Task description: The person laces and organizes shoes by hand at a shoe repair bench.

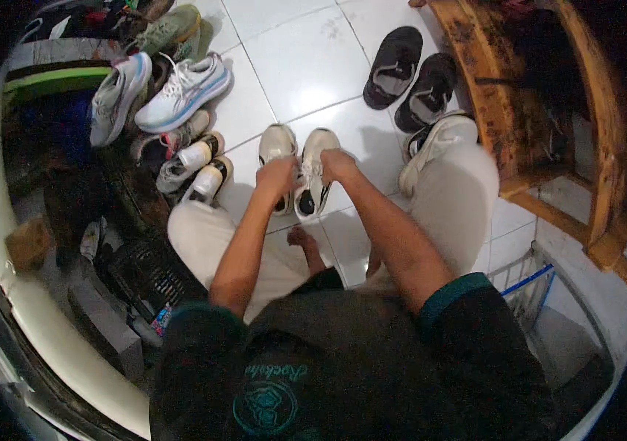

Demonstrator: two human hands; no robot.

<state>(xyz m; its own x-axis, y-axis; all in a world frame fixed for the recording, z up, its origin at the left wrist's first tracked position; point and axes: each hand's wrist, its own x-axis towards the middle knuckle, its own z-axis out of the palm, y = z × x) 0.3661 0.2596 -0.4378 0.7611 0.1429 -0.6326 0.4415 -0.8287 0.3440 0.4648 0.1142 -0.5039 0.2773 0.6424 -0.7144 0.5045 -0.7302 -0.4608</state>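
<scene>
Two cream sneakers with black parts stand side by side on the tiled floor, toes pointing away from me. My left hand [276, 177] is closed over the upper of the left cream sneaker [277, 139] and hides its middle. Against the outer side of the right cream sneaker [320, 140] my right hand [338, 166] is closed too. White laces show between the hands; whether fingers also pinch them cannot be told. Behind the sneakers, a bare hand or foot [299, 237] shows between the cream trouser legs; whose it is, I cannot tell.
At left, white-and-blue running shoes [184, 90] and several other shoes crowd beside a dark cluttered rack [100, 184]. Black shoes [393, 67] lie at the far right, near a white shoe [440, 137] and a wooden frame [478, 95]. A metal rack [526, 275] stands at lower right.
</scene>
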